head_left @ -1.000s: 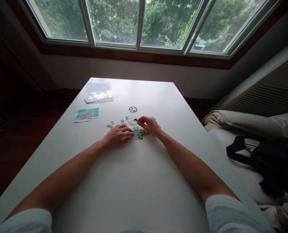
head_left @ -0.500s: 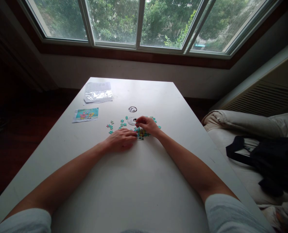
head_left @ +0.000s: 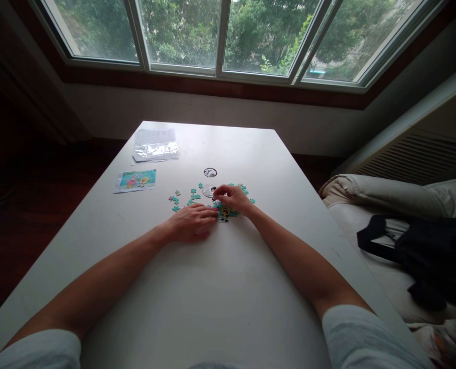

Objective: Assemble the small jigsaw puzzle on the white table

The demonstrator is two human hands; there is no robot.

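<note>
A small patch of joined puzzle pieces (head_left: 223,212) in yellow, pink and teal lies in the middle of the white table (head_left: 220,287). My left hand (head_left: 191,223) lies flat beside it, fingertips touching its left edge. My right hand (head_left: 233,199) hovers over the patch, fingers curled in a pinch; whatever is in them is too small to make out. Several loose teal pieces (head_left: 181,197) are scattered to the left and behind the hands.
A clear round lid (head_left: 208,190) and a dark round disc (head_left: 210,172) lie just behind the hands. A picture card (head_left: 136,180) and a plastic bag (head_left: 156,145) lie at the far left. A black bag (head_left: 423,251) rests on a pale sofa (head_left: 370,195) to the right.
My left hand slid slightly right, closer to the joined pieces. My right hand shifted a little left over them. The view tilted slightly.
</note>
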